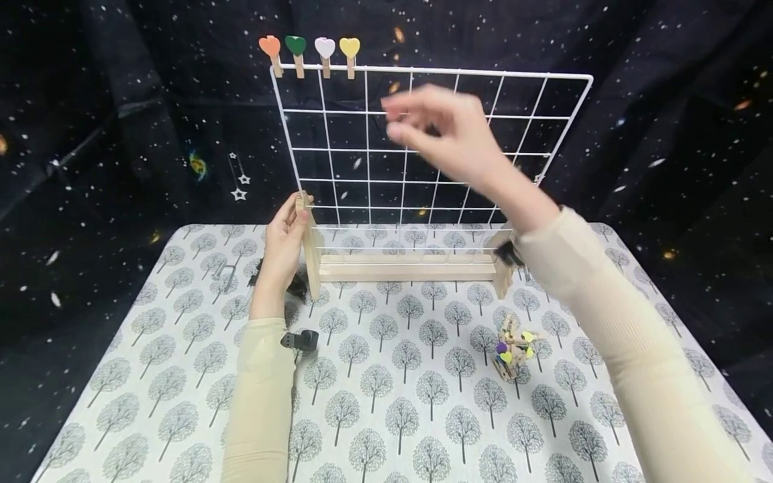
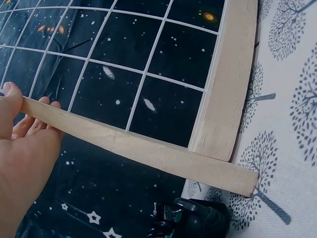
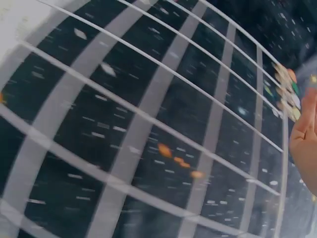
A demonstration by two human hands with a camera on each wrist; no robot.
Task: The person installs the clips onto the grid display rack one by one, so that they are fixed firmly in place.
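Against starry black cloth (image 1: 121, 147), my left grip (image 1: 285, 238) pinches the wooden upright (image 1: 311, 251), apparently steadying the wire grid (image 1: 368, 149) that carries four heart clothespins (image 1: 325, 47) along its top, while my right grip (image 1: 464, 137) hovers released.

Through my remote feed I see the left hand (image 2: 29, 161) pinching one end of a pale wooden strip (image 2: 119, 140). Near its other end, a wider wooden bar (image 2: 228, 79) meets it. I make out white wire grid (image 2: 144, 73) between them, dark starry backdrop (image 2: 119, 188), tree-printed cloth (image 2: 294, 144) and an unclear black object (image 2: 205, 218).
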